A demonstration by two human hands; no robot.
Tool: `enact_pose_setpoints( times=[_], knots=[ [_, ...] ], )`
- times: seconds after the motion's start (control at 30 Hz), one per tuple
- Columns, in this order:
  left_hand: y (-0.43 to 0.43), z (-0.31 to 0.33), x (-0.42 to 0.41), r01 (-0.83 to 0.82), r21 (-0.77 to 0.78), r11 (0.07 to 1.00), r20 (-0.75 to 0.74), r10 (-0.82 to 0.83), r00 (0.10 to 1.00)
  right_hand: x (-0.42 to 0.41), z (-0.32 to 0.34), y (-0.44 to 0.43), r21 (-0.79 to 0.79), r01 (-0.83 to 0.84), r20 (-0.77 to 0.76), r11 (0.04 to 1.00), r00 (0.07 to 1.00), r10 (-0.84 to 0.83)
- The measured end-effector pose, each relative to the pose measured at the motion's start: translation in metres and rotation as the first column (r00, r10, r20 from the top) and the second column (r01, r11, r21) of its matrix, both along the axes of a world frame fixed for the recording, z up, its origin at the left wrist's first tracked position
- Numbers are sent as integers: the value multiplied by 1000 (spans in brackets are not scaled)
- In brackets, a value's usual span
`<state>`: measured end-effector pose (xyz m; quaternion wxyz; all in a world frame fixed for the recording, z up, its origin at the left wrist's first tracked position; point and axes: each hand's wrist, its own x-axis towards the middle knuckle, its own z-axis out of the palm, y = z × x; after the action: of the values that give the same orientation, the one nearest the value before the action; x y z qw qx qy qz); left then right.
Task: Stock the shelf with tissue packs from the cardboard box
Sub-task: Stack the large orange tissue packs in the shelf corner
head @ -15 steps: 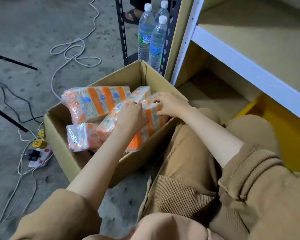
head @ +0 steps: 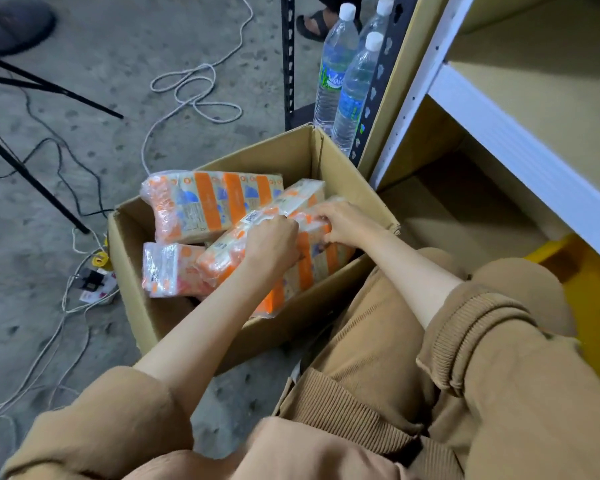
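An open cardboard box (head: pixel 142 292) sits on the concrete floor and holds several orange-and-white tissue packs. My left hand (head: pixel 274 244) and my right hand (head: pixel 343 223) both grip the nearest tissue pack (head: pixel 309 268), which lies tilted against the box's near right wall. A second pack (head: pixel 205 202) lies at the back of the box and a smaller one (head: pixel 167 268) at the left. The shelf (head: pixel 520 140) with white rails and bare boards stands to the right of the box.
Three water bottles (head: pixel 350 95) stand behind the box by a black shelf post (head: pixel 288 60). Cables and a power strip (head: pixel 94 282) lie on the floor at left, with tripod legs (head: pixel 32 174). A yellow bin (head: pixel 596 306) sits under the shelf. Someone's sandalled foot (head: pixel 312 24) is at top.
My hands have closed more tightly on the near pack's top edge; the view has shifted slightly. The packs lie where they were.
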<state>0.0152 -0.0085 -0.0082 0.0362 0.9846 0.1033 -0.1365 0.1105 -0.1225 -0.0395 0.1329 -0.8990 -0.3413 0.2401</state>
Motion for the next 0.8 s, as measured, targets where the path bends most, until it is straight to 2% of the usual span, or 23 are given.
enact_pose_setpoints(
  times=[0.17, 0.33, 0.53, 0.67, 0.8],
  knots=[
    [0, 10, -14, 21, -8, 1000, 83, -20, 996, -5, 3, -6, 111, 43, 66, 993, 997, -51],
    [2, 33, -38, 70, 59, 996, 147, -78, 986, -26, 22, -8, 272, 62, 79, 960, 993, -86],
    [2, 86, -64, 76, 132, 988, 227, -105, 968, -52, 60, -16, 446, 50, 223, 893, 961, -165],
    [-13, 138, -69, 34, 180, 983, 289, -86, 953, -61, 114, -35, 539, 26, 342, 842, 906, -247],
    [-36, 189, -71, 33, 153, 988, 453, -100, 886, -61, 174, -66, 609, -39, 488, 792, 806, -336]
  ],
)
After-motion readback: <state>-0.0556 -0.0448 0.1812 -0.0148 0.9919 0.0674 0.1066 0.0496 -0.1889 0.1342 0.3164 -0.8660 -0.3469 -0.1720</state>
